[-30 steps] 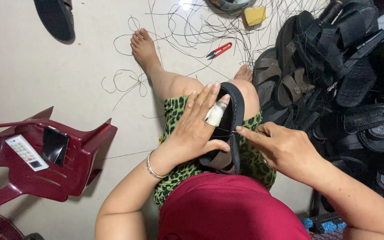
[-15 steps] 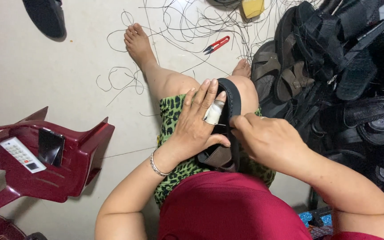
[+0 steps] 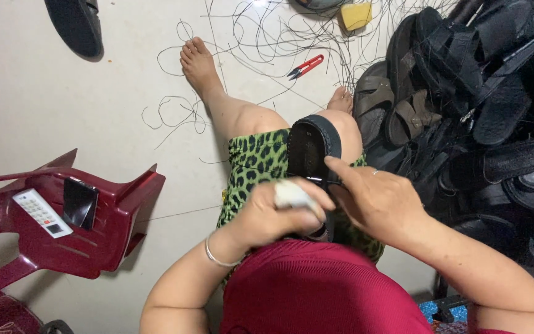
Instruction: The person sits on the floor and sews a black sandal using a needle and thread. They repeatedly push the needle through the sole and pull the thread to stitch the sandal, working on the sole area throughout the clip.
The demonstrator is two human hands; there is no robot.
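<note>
Black sandal lies on our lap; our left hand clenches its near end, a taped finger on top; our right hand pinches its edge; snips at twelve o'clock.

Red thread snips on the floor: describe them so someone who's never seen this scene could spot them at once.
Start at the big heap of black sandals on the right of the pale floor. Just left of the heap, among loose black thread and beyond the person's bare feet, lie the thread snips. They are the only small red-handled tool there; the yellow block nearby is squat and has no blades.
</note>
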